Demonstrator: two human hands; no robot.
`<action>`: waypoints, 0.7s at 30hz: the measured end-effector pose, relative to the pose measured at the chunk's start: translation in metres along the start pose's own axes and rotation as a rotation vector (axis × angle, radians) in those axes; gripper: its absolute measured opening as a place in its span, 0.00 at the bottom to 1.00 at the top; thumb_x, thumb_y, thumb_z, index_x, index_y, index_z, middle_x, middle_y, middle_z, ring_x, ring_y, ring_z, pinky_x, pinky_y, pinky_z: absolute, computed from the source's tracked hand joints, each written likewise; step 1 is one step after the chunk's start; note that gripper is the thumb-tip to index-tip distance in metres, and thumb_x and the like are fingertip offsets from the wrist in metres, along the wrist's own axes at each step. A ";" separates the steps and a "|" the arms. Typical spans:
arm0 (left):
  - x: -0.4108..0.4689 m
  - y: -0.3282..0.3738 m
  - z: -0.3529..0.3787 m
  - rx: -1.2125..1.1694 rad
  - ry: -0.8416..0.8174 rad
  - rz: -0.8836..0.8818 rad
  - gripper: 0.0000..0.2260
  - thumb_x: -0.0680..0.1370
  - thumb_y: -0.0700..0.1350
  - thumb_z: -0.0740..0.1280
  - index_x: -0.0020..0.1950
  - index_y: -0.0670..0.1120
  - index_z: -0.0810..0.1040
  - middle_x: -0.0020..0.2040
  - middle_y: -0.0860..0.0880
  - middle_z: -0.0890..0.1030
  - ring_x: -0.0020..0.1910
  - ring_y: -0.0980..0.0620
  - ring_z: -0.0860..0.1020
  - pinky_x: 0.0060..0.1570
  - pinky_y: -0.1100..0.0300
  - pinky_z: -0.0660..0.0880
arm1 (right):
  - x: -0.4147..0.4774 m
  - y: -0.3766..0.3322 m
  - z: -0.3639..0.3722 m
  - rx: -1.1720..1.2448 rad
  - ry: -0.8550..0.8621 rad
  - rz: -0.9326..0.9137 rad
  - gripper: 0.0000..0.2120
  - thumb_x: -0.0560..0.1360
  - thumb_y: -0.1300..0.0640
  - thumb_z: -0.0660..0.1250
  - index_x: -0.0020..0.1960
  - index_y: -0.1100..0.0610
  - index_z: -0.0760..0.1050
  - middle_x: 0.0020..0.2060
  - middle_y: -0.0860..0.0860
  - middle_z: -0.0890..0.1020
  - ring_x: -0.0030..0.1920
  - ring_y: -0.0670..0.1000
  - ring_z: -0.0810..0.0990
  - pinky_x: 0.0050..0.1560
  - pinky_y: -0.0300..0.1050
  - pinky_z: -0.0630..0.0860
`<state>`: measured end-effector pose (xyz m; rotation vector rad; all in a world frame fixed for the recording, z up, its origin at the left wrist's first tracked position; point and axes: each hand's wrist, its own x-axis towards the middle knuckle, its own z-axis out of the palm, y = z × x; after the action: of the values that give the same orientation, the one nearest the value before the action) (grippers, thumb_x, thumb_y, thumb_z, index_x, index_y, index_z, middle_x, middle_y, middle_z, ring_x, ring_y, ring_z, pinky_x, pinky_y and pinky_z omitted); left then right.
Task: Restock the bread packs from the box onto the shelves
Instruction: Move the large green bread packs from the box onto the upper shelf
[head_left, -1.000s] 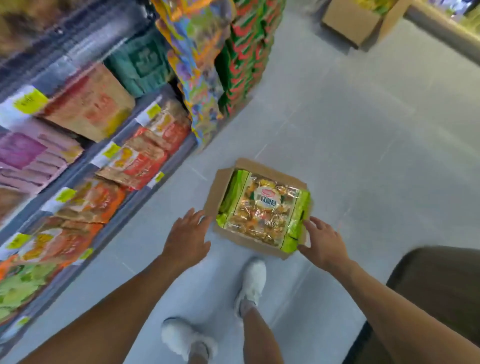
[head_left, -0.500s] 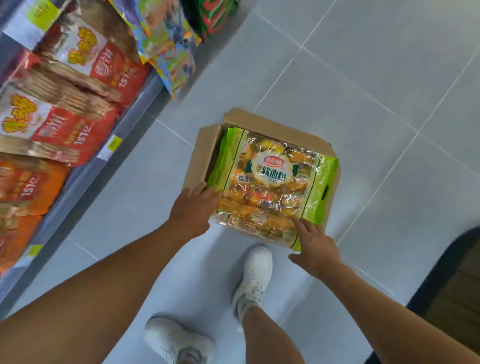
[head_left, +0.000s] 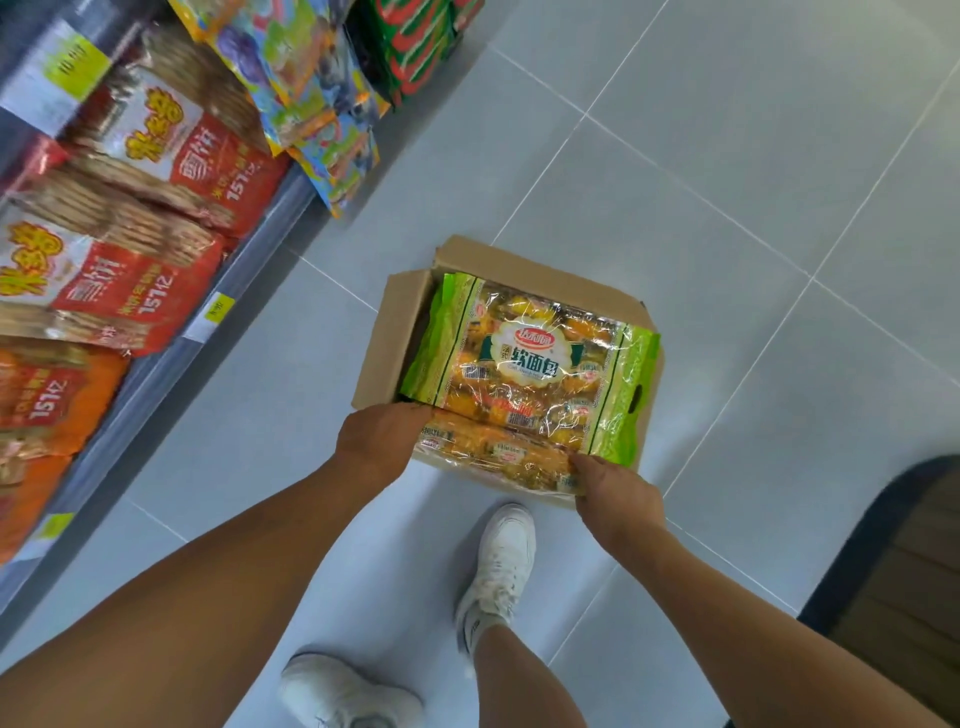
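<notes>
Green-edged bread pack (head_left: 530, 358) lay twelve o'clock of both hands, long axis nine-to-three. At its near corners, left hand (head_left: 382, 434) curled round, right hand (head_left: 615, 491) pinched.

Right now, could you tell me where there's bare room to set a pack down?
Bare floor lies right of the box and between it and the shelf. Biscuit bags crowd the shelf; left hand and right hand crowd the box's near edge.

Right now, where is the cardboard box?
Head view, centre: the cardboard box sits on the floor, right of the bottom shelf, just ahead of the white shoe; left hand and right hand grip bread packs at its near edge.
</notes>
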<state>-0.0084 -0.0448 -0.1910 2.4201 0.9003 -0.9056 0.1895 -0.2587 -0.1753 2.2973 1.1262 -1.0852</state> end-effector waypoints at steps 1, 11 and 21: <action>-0.005 -0.001 -0.005 -0.005 0.009 0.000 0.17 0.81 0.47 0.63 0.69 0.58 0.72 0.60 0.51 0.81 0.54 0.45 0.82 0.49 0.53 0.79 | -0.005 -0.001 -0.005 0.003 -0.008 0.003 0.21 0.79 0.57 0.59 0.70 0.44 0.69 0.60 0.47 0.81 0.56 0.55 0.82 0.48 0.51 0.80; -0.093 0.001 -0.074 -0.006 0.054 -0.012 0.19 0.78 0.43 0.65 0.66 0.59 0.74 0.57 0.51 0.81 0.53 0.45 0.82 0.48 0.53 0.79 | -0.089 -0.014 -0.072 0.058 -0.003 0.002 0.21 0.74 0.58 0.60 0.64 0.43 0.72 0.60 0.45 0.80 0.58 0.55 0.81 0.50 0.51 0.80; -0.246 -0.023 -0.180 0.003 0.164 -0.030 0.19 0.79 0.48 0.62 0.70 0.61 0.71 0.60 0.51 0.81 0.57 0.45 0.81 0.49 0.53 0.76 | -0.217 -0.054 -0.187 0.044 0.176 -0.086 0.23 0.77 0.51 0.62 0.71 0.39 0.70 0.65 0.44 0.79 0.62 0.52 0.79 0.54 0.50 0.79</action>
<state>-0.0891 -0.0333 0.1035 2.5181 0.9960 -0.7277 0.1529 -0.2242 0.1122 2.4383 1.2906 -0.9618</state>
